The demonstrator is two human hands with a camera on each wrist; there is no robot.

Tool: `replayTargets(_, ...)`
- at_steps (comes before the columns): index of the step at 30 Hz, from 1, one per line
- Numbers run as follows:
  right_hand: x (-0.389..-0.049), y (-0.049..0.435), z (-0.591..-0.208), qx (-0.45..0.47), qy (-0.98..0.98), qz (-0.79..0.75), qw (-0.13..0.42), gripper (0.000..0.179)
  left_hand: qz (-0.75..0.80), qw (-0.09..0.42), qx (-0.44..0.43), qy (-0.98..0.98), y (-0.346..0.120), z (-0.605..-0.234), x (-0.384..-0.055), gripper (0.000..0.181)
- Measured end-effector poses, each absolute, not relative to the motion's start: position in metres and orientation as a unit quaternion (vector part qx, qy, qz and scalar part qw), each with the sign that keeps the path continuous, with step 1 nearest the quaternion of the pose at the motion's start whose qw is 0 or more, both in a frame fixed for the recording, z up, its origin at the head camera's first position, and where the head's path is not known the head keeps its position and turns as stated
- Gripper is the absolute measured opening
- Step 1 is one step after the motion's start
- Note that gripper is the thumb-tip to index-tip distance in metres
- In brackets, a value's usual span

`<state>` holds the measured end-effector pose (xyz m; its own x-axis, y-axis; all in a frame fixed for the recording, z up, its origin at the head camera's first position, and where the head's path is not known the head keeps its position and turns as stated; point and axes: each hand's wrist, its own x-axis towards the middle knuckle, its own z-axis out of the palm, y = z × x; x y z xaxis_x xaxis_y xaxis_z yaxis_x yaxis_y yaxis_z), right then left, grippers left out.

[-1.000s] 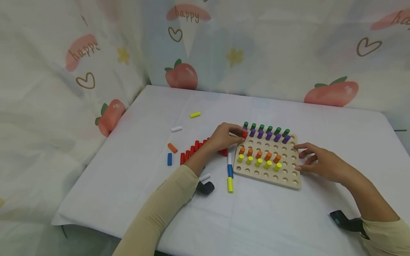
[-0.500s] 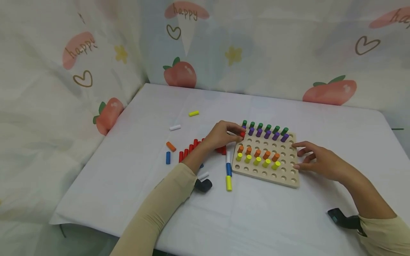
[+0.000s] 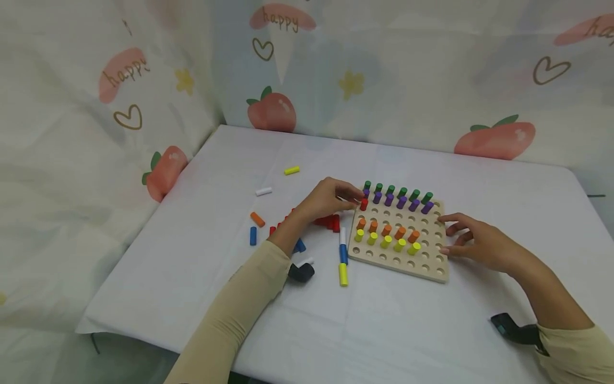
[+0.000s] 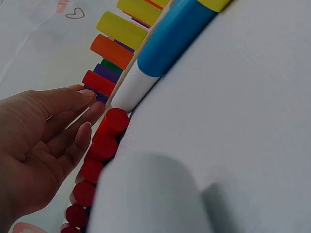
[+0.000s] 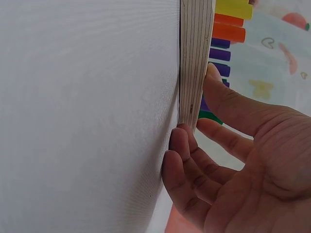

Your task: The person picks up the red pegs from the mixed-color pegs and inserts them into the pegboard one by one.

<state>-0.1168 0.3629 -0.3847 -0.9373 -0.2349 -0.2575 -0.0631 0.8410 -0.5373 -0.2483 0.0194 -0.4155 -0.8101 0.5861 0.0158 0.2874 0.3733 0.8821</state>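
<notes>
A wooden peg board (image 3: 433, 272) lies on the table, with rows of green pegs (image 3: 403, 192), purple pegs (image 3: 401, 202), orange pegs (image 3: 386, 230) and yellow pegs (image 3: 386, 242) upright in its holes. One red peg (image 3: 364, 204) stands at the left end, just in front of the purple row. My left hand (image 3: 322, 200) is beside that peg, fingers extended and loose, thumb tip close to it in the left wrist view. At the board's right edge, my right hand (image 3: 482, 244) touches the wood with thumb (image 5: 212, 73) and fingertips, holding nothing.
Red pegs (image 4: 104, 147) lie in a row under and beside my left arm. A white, blue and yellow line of pegs (image 3: 343, 254) runs along the board's left side. Loose blue (image 3: 252, 236), orange (image 3: 257, 219), white (image 3: 264, 191) and yellow (image 3: 291, 170) pegs are scattered farther left.
My left hand has let go of the red peg and drawn slightly left; the peg now stands by itself in the board. My right hand stays at the right edge.
</notes>
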Motion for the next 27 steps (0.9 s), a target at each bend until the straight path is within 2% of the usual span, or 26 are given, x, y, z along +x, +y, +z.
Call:
replayTargets(11,-0.114,0.367,-0.388,-0.084,0.946,-0.270,0.156,0.073,0.476,0.162,0.286,0.816,0.019,-0.413,-0.247,0.024)
replayTargets(19,-0.114,0.363,-0.389,-0.090,0.949,-0.261,0.150,0.073,0.440,0.159,0.286,0.836,0.005,-0.415,-0.244,0.022)
replayTargets(24,-0.116,0.362,-0.388,-0.095,0.951,-0.256,0.147,0.073,0.420,0.174,0.278,0.846,-0.007,-0.415,-0.242,0.023)
replayTargets(27,-0.116,0.361,-0.386,-0.098,0.952,-0.252,0.145,0.073,0.406,0.163,0.267,0.859,-0.014,-0.412,-0.239,0.025)
